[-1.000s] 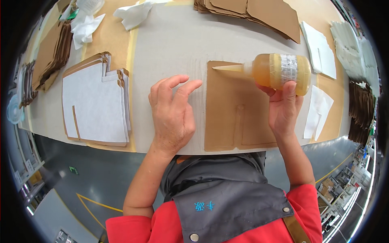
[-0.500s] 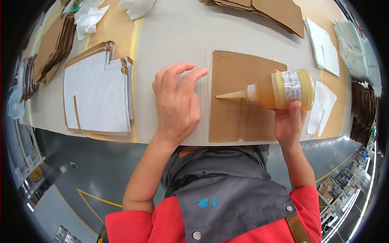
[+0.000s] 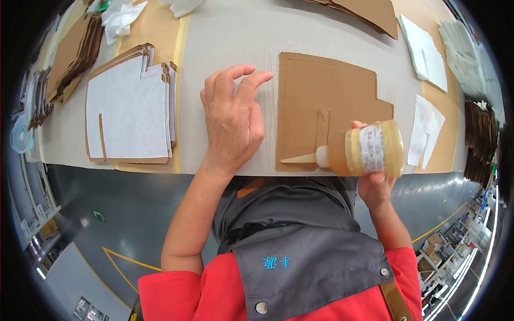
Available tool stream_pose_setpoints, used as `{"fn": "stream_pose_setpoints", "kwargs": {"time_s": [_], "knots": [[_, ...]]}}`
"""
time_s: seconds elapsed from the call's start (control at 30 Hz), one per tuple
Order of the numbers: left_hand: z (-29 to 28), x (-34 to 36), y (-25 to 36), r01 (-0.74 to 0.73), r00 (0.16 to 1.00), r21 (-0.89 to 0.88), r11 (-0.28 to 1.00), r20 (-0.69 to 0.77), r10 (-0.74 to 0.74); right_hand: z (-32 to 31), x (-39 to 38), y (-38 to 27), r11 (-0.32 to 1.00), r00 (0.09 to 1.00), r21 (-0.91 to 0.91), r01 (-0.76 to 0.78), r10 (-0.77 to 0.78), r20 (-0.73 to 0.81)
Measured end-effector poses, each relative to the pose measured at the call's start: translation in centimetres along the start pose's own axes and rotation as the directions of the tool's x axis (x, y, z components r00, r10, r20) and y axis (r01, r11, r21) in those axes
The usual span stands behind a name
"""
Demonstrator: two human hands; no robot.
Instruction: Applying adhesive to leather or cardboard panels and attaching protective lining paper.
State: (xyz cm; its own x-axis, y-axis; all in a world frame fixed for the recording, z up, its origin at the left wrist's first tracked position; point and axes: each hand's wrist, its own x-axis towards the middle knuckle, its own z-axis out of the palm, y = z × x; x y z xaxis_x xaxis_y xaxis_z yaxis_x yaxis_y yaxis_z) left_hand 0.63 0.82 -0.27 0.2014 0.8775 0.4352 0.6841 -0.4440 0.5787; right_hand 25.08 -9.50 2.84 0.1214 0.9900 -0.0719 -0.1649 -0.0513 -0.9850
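A brown flat panel (image 3: pixel 342 88) lies on the table in front of me, with a cut corner at its right and a narrow outlined strip near its lower middle. My right hand (image 3: pixel 376 187) grips a squeeze bottle (image 3: pixel 369 150) of amber liquid, tipped on its side with its pale tapered nozzle (image 3: pixel 300 159) pointing left. The nozzle tip is over the panel's lower left corner; whether it touches I cannot tell. Left of the panel, my left hand (image 3: pixel 234 115) rests over the table with fingers bent and apart, holding nothing.
A stack of brown pieces faced with white sheets (image 3: pixel 128 107) lies to the left. More brown panels (image 3: pixel 369 16) are piled at the far side. White sheets (image 3: pixel 425 128) lie on the right, and brown bundles (image 3: pixel 72 53) stand at the far left. The table's near edge runs by my waist.
The bottle in my right hand has moved toward me and slightly left, its nozzle travelling down the panel's left side to the near corner. My left hand keeps its pose.
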Motion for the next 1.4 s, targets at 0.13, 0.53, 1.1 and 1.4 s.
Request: {"fn": "stream_pose_setpoints", "kwargs": {"time_s": [0.13, 0.53, 1.1, 1.4], "knots": [[0.1, -0.1, -0.1, -0.01, 1.0, 0.001, 1.0, -0.004, 0.01, -0.2, -0.6, 0.8, 0.989, 0.989, 0.085, 0.124, -0.13, 0.076], [0.4, -0.1, -0.3, 0.028, 0.998, 0.014, 0.999, 0.051, -0.029, -14.6, -0.3, -7.5, 0.834, 0.957, 0.522, 0.177, -0.021, -0.291], [-1.0, -0.7, -0.3, -0.033, 0.999, 0.065, 0.997, -0.007, 0.034, -29.6, 6.8, -9.0, 0.149, 0.902, -0.967, -0.205, -0.354, -0.246], [0.3, 4.6, 7.9, -0.283, 0.959, -0.053, 0.958, 0.011, 0.284, -25.4, 13.4, -8.7, 0.448, 0.969, -0.89, -0.087, 0.245, 0.029]]}}
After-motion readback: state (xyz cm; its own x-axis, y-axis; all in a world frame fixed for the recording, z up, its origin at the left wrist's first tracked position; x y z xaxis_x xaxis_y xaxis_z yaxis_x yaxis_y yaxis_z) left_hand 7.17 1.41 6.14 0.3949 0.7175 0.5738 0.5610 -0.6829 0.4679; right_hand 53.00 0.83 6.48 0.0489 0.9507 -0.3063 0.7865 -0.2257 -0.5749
